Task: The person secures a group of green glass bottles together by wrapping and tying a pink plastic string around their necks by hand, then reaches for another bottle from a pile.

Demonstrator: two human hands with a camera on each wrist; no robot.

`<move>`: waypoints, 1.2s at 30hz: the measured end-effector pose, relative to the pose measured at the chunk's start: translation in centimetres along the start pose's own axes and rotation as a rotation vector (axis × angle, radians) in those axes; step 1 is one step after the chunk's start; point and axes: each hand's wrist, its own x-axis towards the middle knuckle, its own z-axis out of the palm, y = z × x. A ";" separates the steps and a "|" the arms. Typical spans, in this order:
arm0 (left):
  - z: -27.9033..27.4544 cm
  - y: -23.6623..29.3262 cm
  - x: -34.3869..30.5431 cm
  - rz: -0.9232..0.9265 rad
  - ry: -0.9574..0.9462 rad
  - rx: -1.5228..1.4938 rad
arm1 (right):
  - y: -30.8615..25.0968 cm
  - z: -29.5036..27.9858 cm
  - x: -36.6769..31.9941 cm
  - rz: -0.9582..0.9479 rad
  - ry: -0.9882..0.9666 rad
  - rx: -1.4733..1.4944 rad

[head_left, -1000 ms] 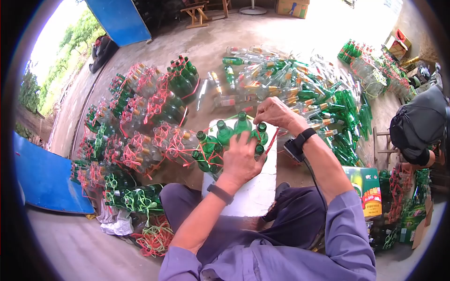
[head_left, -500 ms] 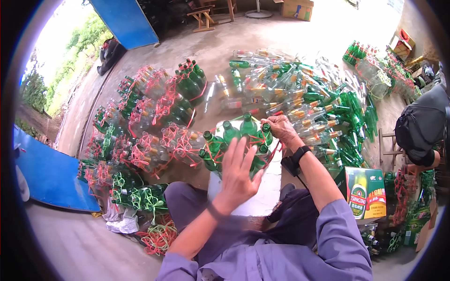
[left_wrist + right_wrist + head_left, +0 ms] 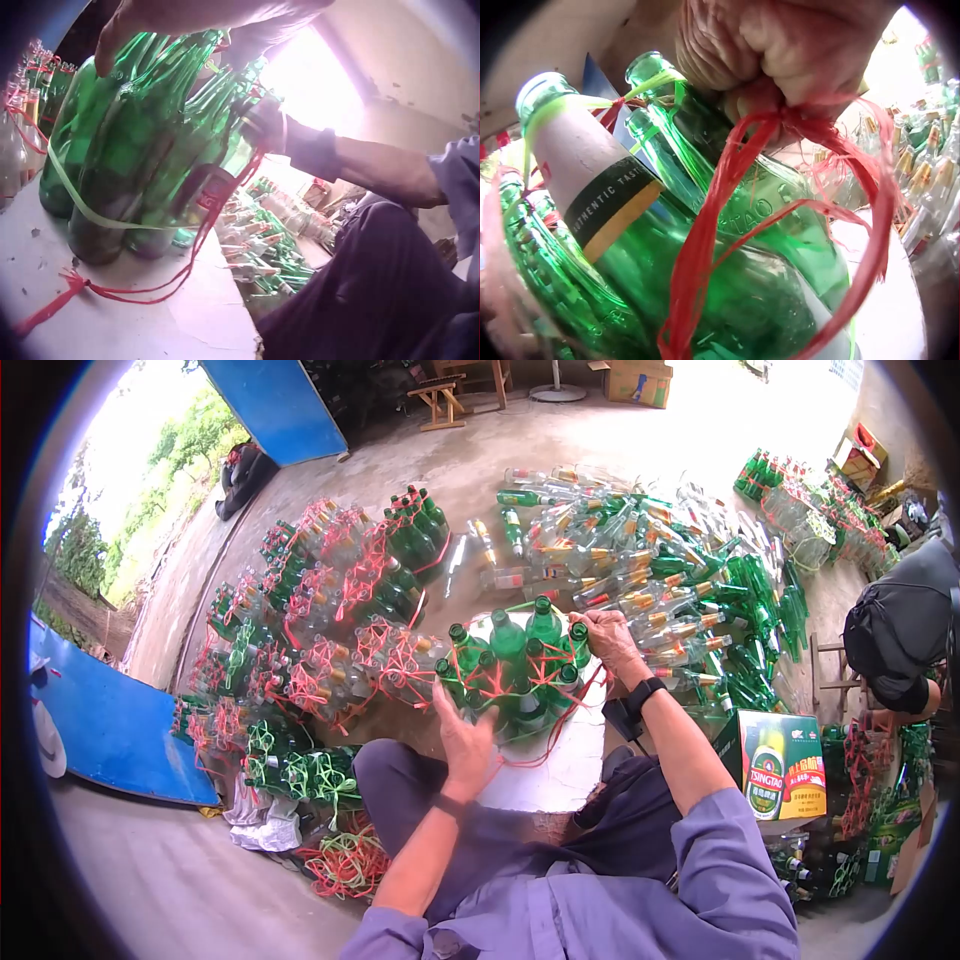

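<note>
Several green glass bottles (image 3: 508,640) stand upright in a cluster on a white board (image 3: 570,770) between the person's knees. Red plastic twine (image 3: 705,247) criss-crosses their necks, and a pale green band (image 3: 97,220) circles their lower bodies in the left wrist view. With fingers extended and thumb apart, the left hand (image 3: 465,745) touches the near-left side of the cluster. At the right rim, the right hand (image 3: 610,642) pinches the red twine beside a bottle neck; its curled fingers show close in the right wrist view. A loose red knot (image 3: 84,282) trails on the board.
Tied bottle bundles (image 3: 320,600) crowd the floor on the left. Loose clear and green bottles (image 3: 640,560) lie heaped ahead and right. A Tsingtao carton (image 3: 780,765) stands by the right elbow, and a tangle of twine (image 3: 345,860) lies near the left knee.
The left hand has slid from the top of the bottles to their left side. The right hand has come down from above the cluster to the right bottle's neck.
</note>
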 end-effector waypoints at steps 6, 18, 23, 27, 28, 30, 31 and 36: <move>-2.7 -0.9 6.6 -0.169 -0.296 -0.329 | 3.2 0.9 -5.0 -0.505 0.250 -0.659; -0.7 6.9 5.1 0.439 0.194 0.417 | -1.2 1.6 -10.0 0.015 0.196 0.337; 2.6 10.8 3.4 0.573 -0.432 0.274 | -0.6 1.4 -9.7 -0.026 0.185 0.274; 5.6 9.5 4.6 0.663 -0.502 0.525 | -0.9 -0.2 -9.9 -0.065 0.207 0.087; 6.0 9.0 4.8 0.613 -0.531 0.512 | -0.5 -0.9 -9.4 -0.117 0.165 -0.053; 6.4 9.3 4.9 0.598 -0.568 0.551 | -0.1 -1.6 -8.8 -0.169 0.131 -0.143; 6.5 9.4 4.9 0.578 -0.594 0.590 | 0.1 -2.2 -8.6 -0.163 0.134 -0.140; 6.8 9.5 4.8 0.535 -0.585 0.591 | -1.1 -5.7 -7.9 0.233 -0.148 0.427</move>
